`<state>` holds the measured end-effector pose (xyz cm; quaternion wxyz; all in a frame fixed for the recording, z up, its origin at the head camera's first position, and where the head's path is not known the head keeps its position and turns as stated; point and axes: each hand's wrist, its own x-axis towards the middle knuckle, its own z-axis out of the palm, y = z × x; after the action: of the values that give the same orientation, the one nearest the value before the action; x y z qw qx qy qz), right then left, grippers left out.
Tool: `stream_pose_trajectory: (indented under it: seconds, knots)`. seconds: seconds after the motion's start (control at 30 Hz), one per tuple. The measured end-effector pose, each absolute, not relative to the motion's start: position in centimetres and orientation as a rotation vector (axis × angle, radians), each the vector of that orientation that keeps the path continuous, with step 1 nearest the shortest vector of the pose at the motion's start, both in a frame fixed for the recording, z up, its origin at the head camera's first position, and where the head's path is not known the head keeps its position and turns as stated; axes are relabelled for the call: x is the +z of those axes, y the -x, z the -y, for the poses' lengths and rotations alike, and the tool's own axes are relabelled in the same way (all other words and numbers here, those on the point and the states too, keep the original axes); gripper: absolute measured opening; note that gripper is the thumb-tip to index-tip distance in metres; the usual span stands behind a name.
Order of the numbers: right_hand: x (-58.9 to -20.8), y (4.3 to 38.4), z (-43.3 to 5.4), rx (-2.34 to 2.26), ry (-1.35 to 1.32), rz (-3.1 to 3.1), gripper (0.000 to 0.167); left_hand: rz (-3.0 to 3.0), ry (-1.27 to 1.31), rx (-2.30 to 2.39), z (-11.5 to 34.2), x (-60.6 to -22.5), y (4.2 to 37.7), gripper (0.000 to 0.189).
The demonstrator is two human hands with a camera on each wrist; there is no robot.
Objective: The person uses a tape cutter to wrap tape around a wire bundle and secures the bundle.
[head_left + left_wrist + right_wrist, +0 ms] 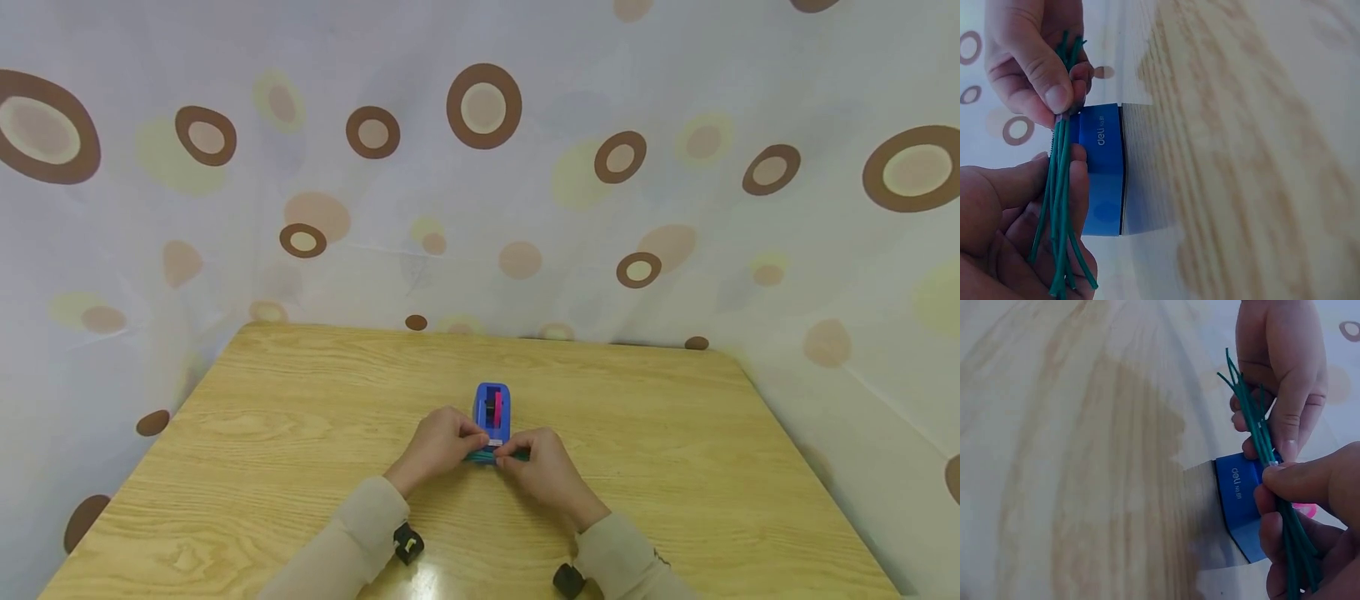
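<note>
My left hand (441,443) and right hand (549,472) meet over the near end of a blue tape dispenser (492,432) with a pink tape core (498,410). Between them they hold a bundle of thin green wires (1060,206) crosswise, close to the dispenser's serrated edge. In the left wrist view, my left thumb and fingers grip the wires, whose loose ends splay out below. My right thumb (1291,479) pinches the bundle near its middle. A small shiny patch of what looks like clear tape (1063,117) shows there; how far round it goes is hidden.
The dispenser stands on a light wood-grain table (300,400). Behind and at both sides hangs a pale sheet (525,200) with brown rings and spots. A small black device (408,543) is at the left wrist, another (568,581) at the right.
</note>
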<state>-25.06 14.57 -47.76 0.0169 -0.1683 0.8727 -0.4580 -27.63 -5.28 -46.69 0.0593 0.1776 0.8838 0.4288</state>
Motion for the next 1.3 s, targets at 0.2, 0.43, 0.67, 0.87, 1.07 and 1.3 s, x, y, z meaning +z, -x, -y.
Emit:
stream_pose_trajectory:
  seconds: [0.2, 0.43, 0.67, 0.87, 1.07, 1.3]
  knots:
    - [-48.2, 24.6, -14.4, -1.386, 0.537, -2.688, 0.005, -2.651, -0.534, 1.305, 5.3, -46.7, 27.6, 0.018]
    - [-48.3, 24.5, -14.3, -1.44, 0.506, -2.693, 0.004, -2.665, -0.534, 1.305, 5.4, -46.4, 27.4, 0.017]
    - [-47.9, 24.6, -14.4, -1.428, 0.501, -2.748, 0.007, -2.67, -0.533, 1.311, 5.5, -46.3, 27.1, 0.016]
    - [-47.0, 24.2, -14.3, -1.429, 0.53, -2.797, 0.011, -2.668, -0.527, 1.344, 5.4, -46.0, 26.6, 0.017]
    - [-46.0, 24.1, -14.3, -1.451, 0.571, -2.848, 0.009, -2.649, -0.545, 1.377, 5.5, -45.1, 26.3, 0.019]
    - [-45.3, 24.0, -14.3, -1.48, 0.623, -2.874, 0.01, -2.65, -0.577, 1.353, 5.5, -44.1, 26.0, 0.024]
